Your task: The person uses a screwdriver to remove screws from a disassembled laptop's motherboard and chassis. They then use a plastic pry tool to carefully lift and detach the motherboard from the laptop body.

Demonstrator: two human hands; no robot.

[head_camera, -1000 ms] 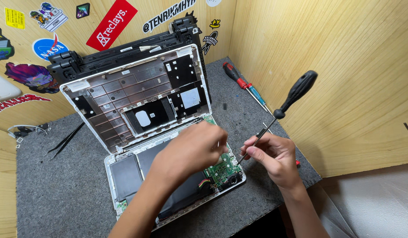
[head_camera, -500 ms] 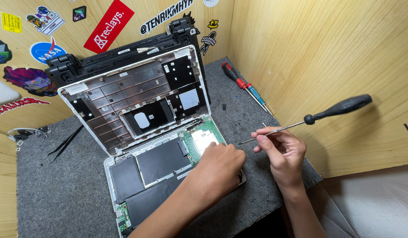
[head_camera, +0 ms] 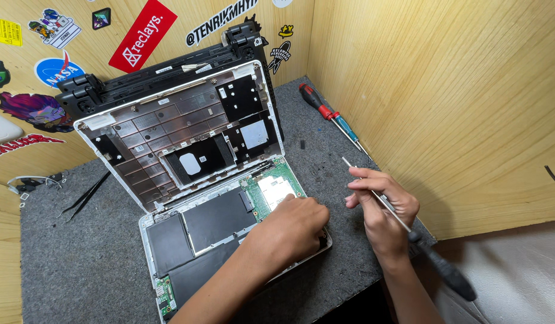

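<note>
Grey felt mat (head_camera: pixel 67 264) over the counter, wooden walls behind and to the side, stickers (head_camera: pixel 142 35) on the back wall. Opened laptop (head_camera: pixel 223 216) at the middle of the mat: bottom cover (head_camera: pixel 169 138) already off and tilted up against the black lid behind, batteries (head_camera: pixel 214 219) and green circuit board (head_camera: pixel 271 189) laid bare in the base. Left hand (head_camera: pixel 292 228) down on the near right corner of the laptop base, fingers curled onto the board edge; hard to tell whether pinching a small part or merely pressing there. Right hand (head_camera: pixel 382 210) just right of the laptop, off the base, closed around the thin shaft of a black-handled screwdriver (head_camera: pixel 409 231), tip pointing up and away, handle trailing toward the body. Red-handled screwdriver (head_camera: pixel 328 114) lying unused on the mat beyond the laptop's right side, near the wall. Black tweezers (head_camera: pixel 85 195) to the laptop's left. Judged from this: casing opened, internals exposed, batteries and board not yet lifted out.
</note>
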